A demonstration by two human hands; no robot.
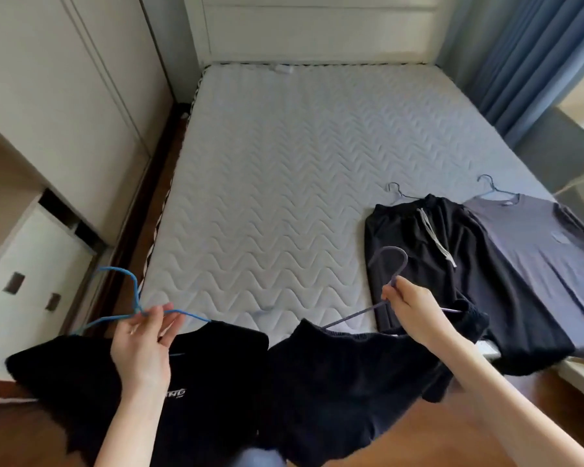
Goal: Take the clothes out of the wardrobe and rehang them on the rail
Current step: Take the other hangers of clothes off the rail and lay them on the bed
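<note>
A person stands at the foot edge of a bare mattress [267, 180], a hanger in each hand. The left hand [142, 342] pinches the neck of a blue hanger [189, 314] between thumb and forefinger, its other fingers loosely spread. A black top [64, 375] (small white lettering on its front) hangs directly below that hand, beyond the mattress's near left corner. The right hand [415, 311] grips the neck of a grey hanger [390, 248], with the hook rising just above the fingertips. Dark shorts [334, 372] droop from this hanger below and to the left of the hand, over the foot edge. Black trousers [402, 230] with a pale drawstring and a grey shirt [536, 251] lie flat side by side near the mattress's near right corner, each on its own hanger, hooks pointing toward the headboard. The trousers lie just beyond the right hand. A white wardrobe [48, 96] lines the left side of the room, and a blue curtain [520, 55] hangs at far right.
</note>
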